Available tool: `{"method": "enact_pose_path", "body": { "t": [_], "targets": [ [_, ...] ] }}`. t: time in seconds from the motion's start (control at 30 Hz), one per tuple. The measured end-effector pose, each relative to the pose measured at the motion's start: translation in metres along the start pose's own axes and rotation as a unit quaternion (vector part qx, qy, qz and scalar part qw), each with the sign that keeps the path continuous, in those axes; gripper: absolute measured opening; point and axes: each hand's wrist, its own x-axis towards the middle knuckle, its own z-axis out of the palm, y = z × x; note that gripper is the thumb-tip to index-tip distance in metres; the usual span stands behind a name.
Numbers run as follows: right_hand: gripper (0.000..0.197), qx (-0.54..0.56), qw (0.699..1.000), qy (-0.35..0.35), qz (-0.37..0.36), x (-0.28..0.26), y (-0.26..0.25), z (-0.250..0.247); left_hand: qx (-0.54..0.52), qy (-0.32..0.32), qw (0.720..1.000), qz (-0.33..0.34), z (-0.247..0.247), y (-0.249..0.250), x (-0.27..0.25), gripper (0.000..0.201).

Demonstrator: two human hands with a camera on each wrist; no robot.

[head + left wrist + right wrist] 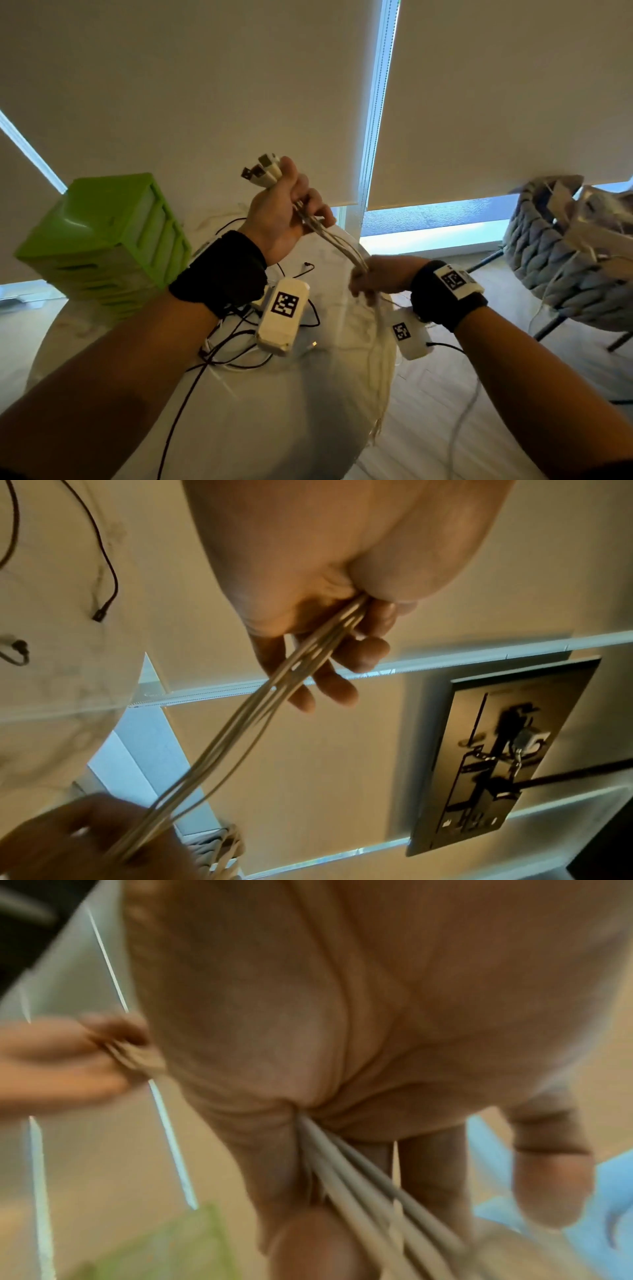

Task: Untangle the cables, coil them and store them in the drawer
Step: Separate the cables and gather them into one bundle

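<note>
My left hand [291,212] is raised above the table and grips a bundle of white cables [337,241] just below their USB plugs [262,171], which stick out past the thumb. My right hand [368,281] grips the same bundle lower down. From there the strands hang down past the table edge [380,377]. The left wrist view shows the strands [240,723] running from my left hand [325,620] to my right hand [85,840]. In the blurred right wrist view the cables [359,1177] pass through my right hand [342,1069]. Black cables [239,329] lie tangled on the table.
A green drawer unit [109,240] with its drawers closed stands at the back left of the round white table [274,428]. A grey woven chair [565,253] holding white things stands to the right. White roller blinds [205,85] hang behind.
</note>
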Motion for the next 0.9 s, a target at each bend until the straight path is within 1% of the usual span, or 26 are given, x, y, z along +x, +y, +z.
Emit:
{"method": "enact_pose_path", "body": {
  "t": [0.07,0.1,0.13,0.17,0.2,0.23,0.27,0.3,0.33,0.37,0.4,0.43,0.47,0.5,0.53,0.6,0.63,0.67,0.77,0.8,0.9],
  "targets": [
    [0.015,-0.046,0.996,0.009,0.077,0.006,0.041,0.005,-0.01,-0.006,1.0,-0.002,-0.001,0.009,-0.002,0.055],
    [0.011,-0.066,0.991,0.003,0.12,0.003,0.057,0.006,0.002,-0.012,1.0,-0.008,0.001,0.012,-0.004,0.054],
    [0.014,-0.083,0.985,-0.003,0.153,0.0,0.068,0.006,0.023,-0.018,0.999,-0.015,0.001,0.012,-0.007,0.051],
    [0.031,-0.09,0.98,-0.004,0.177,0.0,0.078,0.006,0.048,-0.023,0.998,-0.024,0.002,0.009,-0.008,0.046],
    [0.05,-0.084,0.982,-0.001,0.168,0.0,0.08,0.003,0.072,-0.029,0.997,-0.03,0.003,0.005,-0.009,0.04],
    [0.067,-0.064,0.988,0.003,0.137,-0.001,0.075,-0.004,0.091,-0.034,0.995,-0.037,0.004,0.001,-0.011,0.035],
    [0.076,-0.031,0.996,0.019,0.085,-0.001,0.066,-0.011,0.103,-0.037,0.993,-0.046,0.006,-0.004,-0.011,0.033],
    [0.076,0.012,0.998,0.046,0.028,-0.007,0.05,-0.02,0.112,-0.036,0.991,-0.055,0.007,-0.009,-0.012,0.033],
    [0.068,0.071,0.993,0.087,-0.031,-0.012,0.033,-0.028,0.119,-0.033,0.99,-0.064,0.009,-0.013,-0.013,0.034],
    [0.055,0.144,0.977,0.136,-0.084,-0.021,0.012,-0.034,0.124,-0.031,0.989,-0.072,0.01,-0.017,-0.014,0.035],
    [0.043,0.218,0.949,0.184,-0.135,-0.031,-0.01,-0.039,0.128,-0.032,0.988,-0.078,0.011,-0.02,-0.014,0.035],
    [0.036,0.277,0.922,0.211,-0.167,-0.039,-0.033,-0.041,0.135,-0.036,0.987,-0.083,0.013,-0.022,-0.016,0.035],
    [0.035,0.307,0.905,0.219,-0.198,-0.046,-0.055,-0.041,0.143,-0.039,0.985,-0.086,0.015,-0.024,-0.017,0.035],
    [0.037,0.302,0.902,0.223,-0.214,-0.048,-0.071,-0.04,0.152,-0.042,0.984,-0.085,0.018,-0.025,-0.02,0.037],
    [0.039,0.275,0.908,0.223,-0.224,-0.051,-0.087,-0.039,0.158,-0.041,0.983,-0.083,0.02,-0.026,-0.021,0.04],
    [0.037,0.169,0.928,0.24,-0.23,-0.052,-0.109,-0.035,0.168,-0.024,0.983,-0.075,0.02,-0.027,-0.024,0.039],
    [0.034,0.116,0.93,0.258,-0.236,-0.053,-0.116,-0.033,0.17,-0.018,0.983,-0.07,0.02,-0.026,-0.026,0.035],
    [0.03,0.076,0.928,0.271,-0.246,-0.053,-0.119,-0.031,0.17,-0.016,0.983,-0.064,0.019,-0.025,-0.028,0.033],
    [0.027,0.018,0.92,0.262,-0.29,-0.054,-0.125,-0.026,0.185,-0.006,0.981,-0.064,0.019,-0.018,-0.033,0.031],
    [0.026,-0.005,0.914,0.268,-0.306,-0.055,-0.126,-0.025,0.184,-0.005,0.981,-0.063,0.021,-0.016,-0.034,0.03],
    [0.024,-0.052,0.894,0.312,-0.318,-0.055,-0.129,-0.028,0.166,-0.026,0.985,-0.029,0.026,-0.016,-0.031,0.022]
  ]
}}
